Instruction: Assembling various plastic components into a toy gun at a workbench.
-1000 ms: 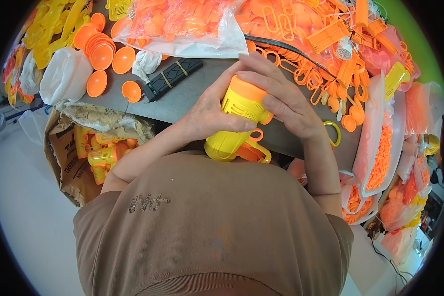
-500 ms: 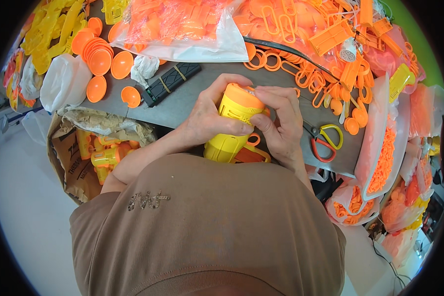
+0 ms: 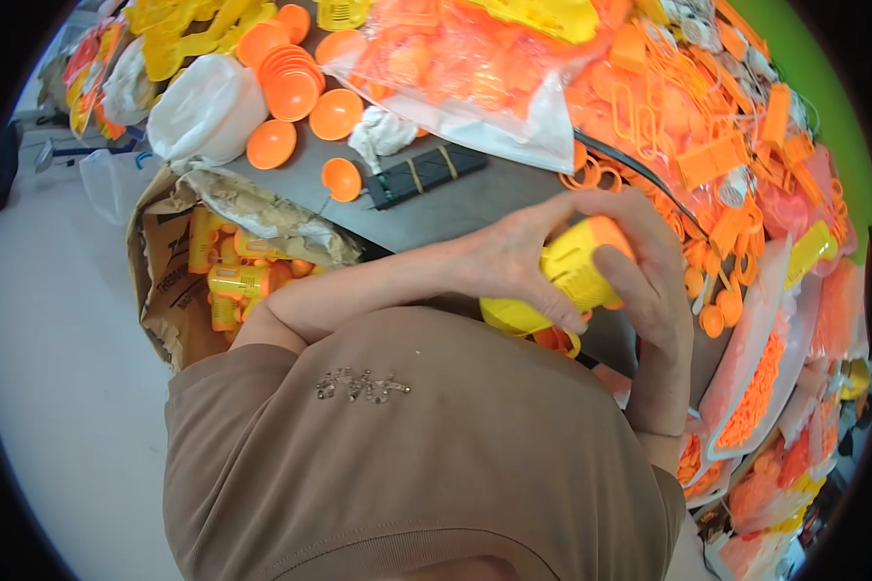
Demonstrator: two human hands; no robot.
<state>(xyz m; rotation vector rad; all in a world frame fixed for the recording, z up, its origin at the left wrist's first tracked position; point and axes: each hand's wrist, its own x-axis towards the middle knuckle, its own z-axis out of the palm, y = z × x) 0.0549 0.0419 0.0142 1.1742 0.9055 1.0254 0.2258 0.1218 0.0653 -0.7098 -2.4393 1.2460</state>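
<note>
Over the near edge of the workbench, both hands hold a yellow plastic casing (image 3: 572, 266) with slots in its side and an orange cap on its upper right end. My left hand (image 3: 513, 257) is closed round the yellow body, its thumb lying along the near side. My right hand (image 3: 651, 266) curls over the orange end, thumb at the cap; its fingertips are partly hidden behind. The casing lies tilted, the capped end up and to the right. Below it show a yellow loop and some orange parts, partly covered by my hands and shirt.
A paper bag (image 3: 155, 261) at left holds several yellow-orange casings. Orange cups (image 3: 337, 114), a black strip (image 3: 426, 176) with rubber bands and a white bag (image 3: 203, 111) lie on the bench (image 3: 407, 218). Heaped orange parts (image 3: 649, 116) and a bin (image 3: 712, 416) of small orange pieces stand right.
The view has turned, shifting the bench items. The casing has tipped over toward the right. My right hand now wraps over the capped end, and the scissors no longer show.
</note>
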